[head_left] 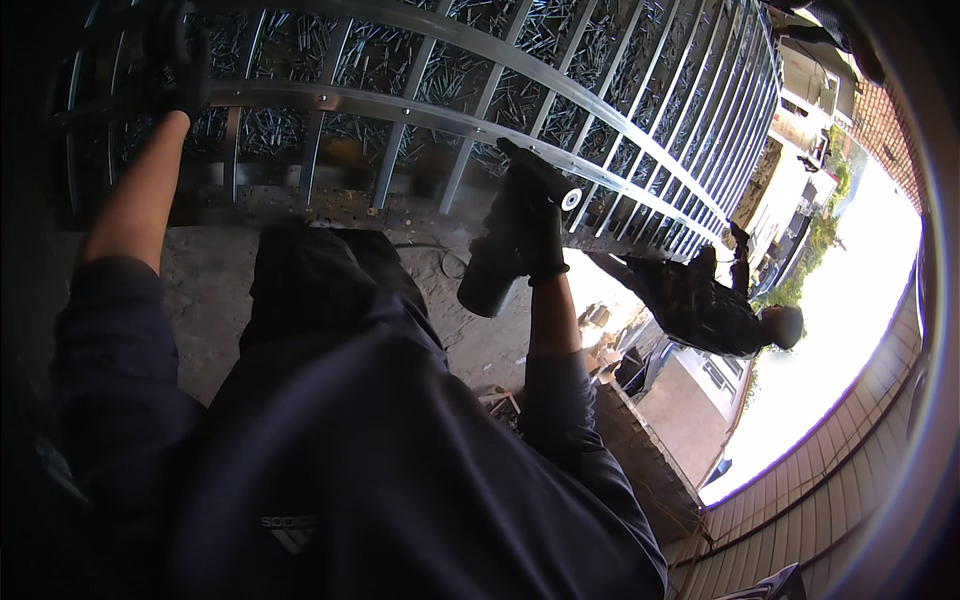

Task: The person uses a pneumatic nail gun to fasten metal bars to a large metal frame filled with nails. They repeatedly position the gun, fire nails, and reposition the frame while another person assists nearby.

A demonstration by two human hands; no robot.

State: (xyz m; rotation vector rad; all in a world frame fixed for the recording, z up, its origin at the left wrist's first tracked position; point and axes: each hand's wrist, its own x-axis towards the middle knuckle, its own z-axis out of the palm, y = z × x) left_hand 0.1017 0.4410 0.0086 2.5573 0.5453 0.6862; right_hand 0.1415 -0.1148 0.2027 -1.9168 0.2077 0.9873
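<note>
My right hand (pixel 541 232), in a dark glove, is wrapped round a black cordless power tool (pixel 490 270). The tool is pistol-shaped, with a round pale-centred rear end and a thick lower end; its exact kind cannot be told. Its nose reaches up to the lower rail of a long metal frame (pixel 440 117), though contact is unclear. My left hand (pixel 176 65), also dark-gloved, rests at the frame's left end, over the rails. Its fingers merge with the dark background. Small round fastener heads show along the rail where the crossbars meet it.
Many thin shiny metal pins (pixel 385 62) lie scattered on the work surface under the frame. At the right, another person (pixel 700 300) in dark clothes stands by the frame's far end. A concrete floor (pixel 212 300) and a cable (pixel 452 262) lie below the surface's edge.
</note>
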